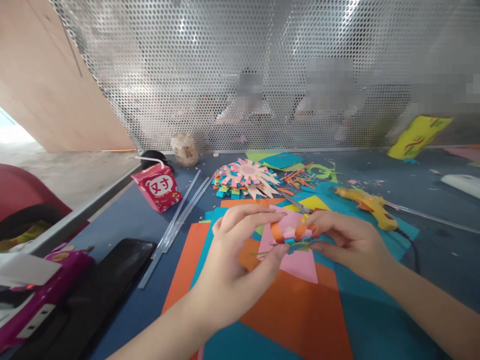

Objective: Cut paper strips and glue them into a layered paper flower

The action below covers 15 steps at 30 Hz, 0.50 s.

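Note:
Between my two hands is a small paper rosette [290,233] of orange, pink, blue and green strips, tilted edge-on. My left hand [240,255] pinches its left side, thumb below and fingers above. On the other side, my right hand [343,242] grips the orange loops, with its fingertips closed on them. Under the rosette lies a pink paper sheet [305,267], on top of orange paper [296,310] and blue paper [375,290]. Scissors [296,201] lie just beyond the hands, their handles partly hidden.
Finished paper rosettes [247,175] are piled behind the hands, beside paper scraps [298,176]. A yellow glue gun [369,205] lies at right. Clear glue sticks [180,215], a red drink carton [157,187] with a straw and a black phone [101,295] are at left. A perforated metal screen [210,65] stands behind.

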Tool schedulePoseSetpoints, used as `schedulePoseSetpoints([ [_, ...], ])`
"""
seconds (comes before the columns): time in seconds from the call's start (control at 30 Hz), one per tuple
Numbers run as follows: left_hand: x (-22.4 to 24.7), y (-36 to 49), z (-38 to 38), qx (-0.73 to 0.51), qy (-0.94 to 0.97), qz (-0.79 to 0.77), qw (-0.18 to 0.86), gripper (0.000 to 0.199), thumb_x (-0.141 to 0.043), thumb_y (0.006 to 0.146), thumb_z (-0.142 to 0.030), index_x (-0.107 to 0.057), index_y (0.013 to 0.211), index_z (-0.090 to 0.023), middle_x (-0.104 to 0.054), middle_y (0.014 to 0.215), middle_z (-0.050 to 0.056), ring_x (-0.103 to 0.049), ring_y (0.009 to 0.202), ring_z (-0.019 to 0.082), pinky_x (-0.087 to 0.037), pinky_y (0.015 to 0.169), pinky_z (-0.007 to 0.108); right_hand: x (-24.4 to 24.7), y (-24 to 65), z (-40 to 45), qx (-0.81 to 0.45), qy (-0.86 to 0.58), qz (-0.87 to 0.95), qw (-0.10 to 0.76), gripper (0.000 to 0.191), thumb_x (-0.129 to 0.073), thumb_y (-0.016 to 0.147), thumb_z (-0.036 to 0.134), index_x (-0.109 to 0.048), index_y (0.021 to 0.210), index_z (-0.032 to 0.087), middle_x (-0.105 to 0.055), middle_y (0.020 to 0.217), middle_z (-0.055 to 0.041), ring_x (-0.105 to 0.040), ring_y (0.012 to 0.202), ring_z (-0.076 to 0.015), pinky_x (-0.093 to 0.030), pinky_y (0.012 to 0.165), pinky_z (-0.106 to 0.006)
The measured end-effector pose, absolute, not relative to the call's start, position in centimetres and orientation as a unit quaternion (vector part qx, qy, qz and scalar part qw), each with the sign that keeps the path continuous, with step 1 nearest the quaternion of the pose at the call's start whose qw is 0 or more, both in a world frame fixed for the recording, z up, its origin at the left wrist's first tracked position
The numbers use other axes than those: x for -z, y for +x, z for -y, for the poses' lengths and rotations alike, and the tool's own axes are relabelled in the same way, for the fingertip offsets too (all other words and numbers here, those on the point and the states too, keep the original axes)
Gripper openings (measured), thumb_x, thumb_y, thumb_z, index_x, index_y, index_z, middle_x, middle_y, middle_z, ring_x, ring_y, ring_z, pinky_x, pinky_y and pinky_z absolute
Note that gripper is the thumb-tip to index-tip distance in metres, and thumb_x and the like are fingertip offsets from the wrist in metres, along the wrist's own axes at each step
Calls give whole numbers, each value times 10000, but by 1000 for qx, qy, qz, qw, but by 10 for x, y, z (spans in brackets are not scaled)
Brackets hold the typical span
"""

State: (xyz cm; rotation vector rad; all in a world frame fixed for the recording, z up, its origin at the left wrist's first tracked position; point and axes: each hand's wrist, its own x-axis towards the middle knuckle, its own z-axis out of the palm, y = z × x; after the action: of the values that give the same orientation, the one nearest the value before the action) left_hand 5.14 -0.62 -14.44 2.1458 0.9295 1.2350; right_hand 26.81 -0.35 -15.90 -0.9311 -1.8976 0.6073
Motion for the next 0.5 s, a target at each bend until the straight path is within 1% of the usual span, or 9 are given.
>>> schedulePoseSetpoints([
  [0.1,145,51,5,-462,777,-343,255,278,-593,799,-241,-549,1066,-305,-619,1044,10,-529,1024,193,-408,889,389,156,268,4,-191,-366,792,450,44,-620,790,274,-578,778,267,-660,760,-4,-634,741,-164,-526,607,-275],
  [0.13,144,52,5,-468,776,-342,249,264,-599,796,-236,-548,1048,-296,-626,1016,11,-539,999,190,-416,873,385,154,268,4,-158,-357,805,447,46,-614,793,248,-584,803,280,-667,764,1,-639,743,-162,-529,620,-274],
  [0.2,141,52,3,-475,783,-336,220,225,-617,781,-220,-554,990,-275,-642,948,10,-554,950,187,-423,845,378,149,270,6,-82,-337,830,436,122,-593,802,198,-600,862,304,-679,778,1,-649,743,-163,-534,655,-280],
  [0.27,137,51,2,-482,800,-319,159,197,-654,747,-209,-568,918,-257,-662,863,2,-566,893,186,-418,836,379,144,272,8,-12,-317,849,422,204,-575,804,161,-613,929,318,-685,801,-8,-654,730,-165,-535,667,-283],
  [0.37,133,48,2,-487,831,-268,19,188,-704,703,-208,-597,849,-257,-694,788,-24,-574,845,184,-413,833,362,143,277,13,53,-300,861,406,332,-581,796,134,-599,1065,328,-693,853,-18,-656,738,-160,-529,682,-273],
  [0.43,132,44,3,-471,848,-233,-67,207,-713,701,-207,-619,876,-266,-711,816,-46,-570,855,170,-421,824,317,144,279,18,74,-290,861,411,429,-596,786,124,-567,1156,337,-699,895,-14,-657,766,-156,-524,700,-260],
  [0.5,132,41,4,-449,860,-213,-115,246,-713,706,-206,-627,930,-264,-717,864,-61,-561,868,153,-429,821,273,146,279,27,50,-304,849,429,492,-607,779,112,-548,1194,369,-700,936,7,-656,796,-160,-523,725,-260],
])
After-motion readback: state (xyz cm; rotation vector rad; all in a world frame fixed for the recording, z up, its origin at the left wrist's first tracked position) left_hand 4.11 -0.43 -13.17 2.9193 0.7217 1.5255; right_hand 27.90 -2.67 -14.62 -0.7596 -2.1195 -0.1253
